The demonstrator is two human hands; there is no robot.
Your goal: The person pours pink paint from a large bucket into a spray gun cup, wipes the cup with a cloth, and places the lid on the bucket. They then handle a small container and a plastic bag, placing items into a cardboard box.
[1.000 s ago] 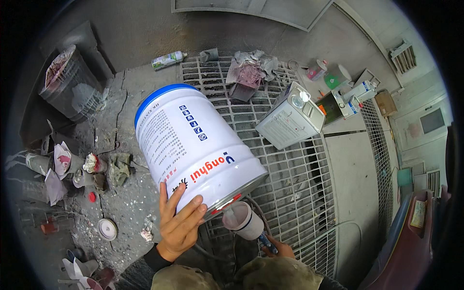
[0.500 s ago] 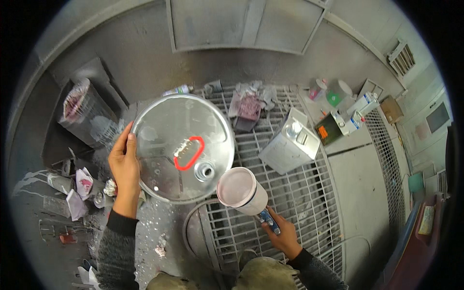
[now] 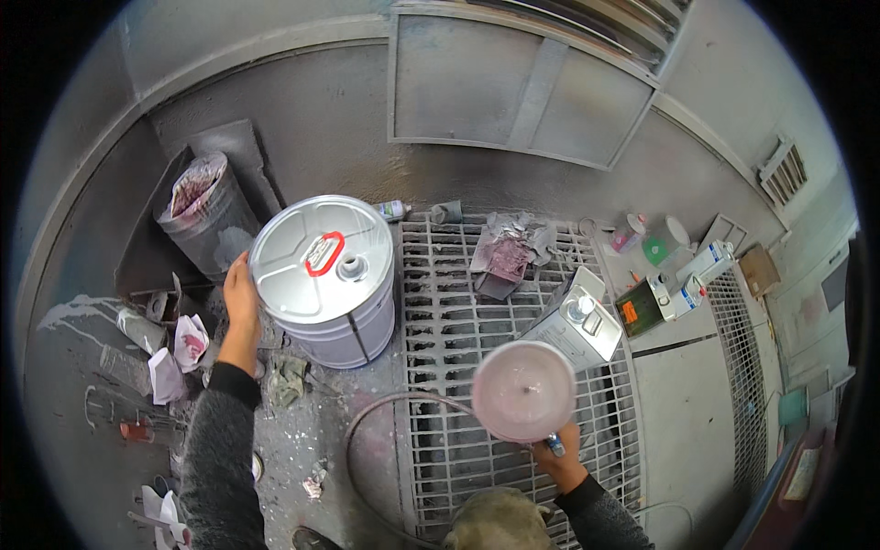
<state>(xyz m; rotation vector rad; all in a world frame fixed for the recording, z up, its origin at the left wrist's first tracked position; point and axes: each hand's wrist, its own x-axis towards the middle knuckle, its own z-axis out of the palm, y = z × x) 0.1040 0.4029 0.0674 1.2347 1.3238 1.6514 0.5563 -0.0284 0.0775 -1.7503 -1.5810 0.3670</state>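
The cup [image 3: 523, 390] stood just below and right of the frame's centre, its mouth turned up toward the head, its long axis running close to the line of sight, so the pinkish inside showed down to a dark dot near its middle; how much liquid lay there could not be told. The right hand [image 3: 561, 458] was wrapped around the blue and metal handle [image 3: 555, 444] at the cup's lower right edge, presumably to keep the mouth level. A hose [image 3: 348, 445] curved over the floor and grate [image 3: 440, 467] at the lower centre. Left of centre was the bucket [image 3: 316, 289], its metal top and spout [image 3: 351, 267] facing up, its long axis nearly upright with a slight lean; whether its base met the floor was unclear. The left hand [image 3: 241, 298] lay against its left edge, likely to steady it, though how tightly the fingers curled could not be seen. Beyond the cup, right of centre, a metal can [image 3: 568, 325] stood on the grate, perhaps put there to be within reach. Farther off were a stained box [image 3: 504, 266] above centre and a bin [image 3: 220, 229] at the upper left.
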